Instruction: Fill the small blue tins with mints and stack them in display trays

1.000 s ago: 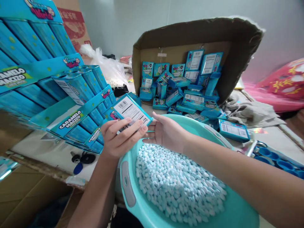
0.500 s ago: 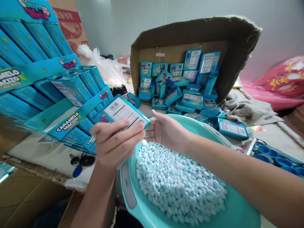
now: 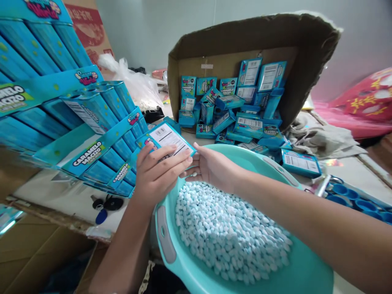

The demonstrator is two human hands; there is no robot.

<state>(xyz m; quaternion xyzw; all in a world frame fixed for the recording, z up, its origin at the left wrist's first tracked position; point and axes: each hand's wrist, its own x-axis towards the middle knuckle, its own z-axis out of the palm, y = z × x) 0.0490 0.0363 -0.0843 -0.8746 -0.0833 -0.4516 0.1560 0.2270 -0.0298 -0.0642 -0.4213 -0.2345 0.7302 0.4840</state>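
My left hand [image 3: 161,173] is closed around a blue candy box [image 3: 168,136], tilted with its white label panel up. Against the box's lower right end is my right hand [image 3: 211,165], cupped, with the thumb at the box's edge. A small white candy [image 3: 195,174] shows between its curled fingers; whatever else lies in the palm is hidden. Both hands are over the near-left rim of a turquoise tub [image 3: 245,153]. Inside the tub lies a heap of pale blue and white candies [image 3: 229,228].
Display trays [image 3: 88,157] packed with blue boxes stand at the left. A cardboard carton [image 3: 226,38] on its side holds many blue candy boxes at the back. A grey cloth [image 3: 324,136] and a tray of blue round caps [image 3: 352,198] lie at the right.
The left hand and box have shifted slightly right, closer to the right hand. The right fingers have curled in at the box's end. A loose candy below the left hand is no longer seen there.
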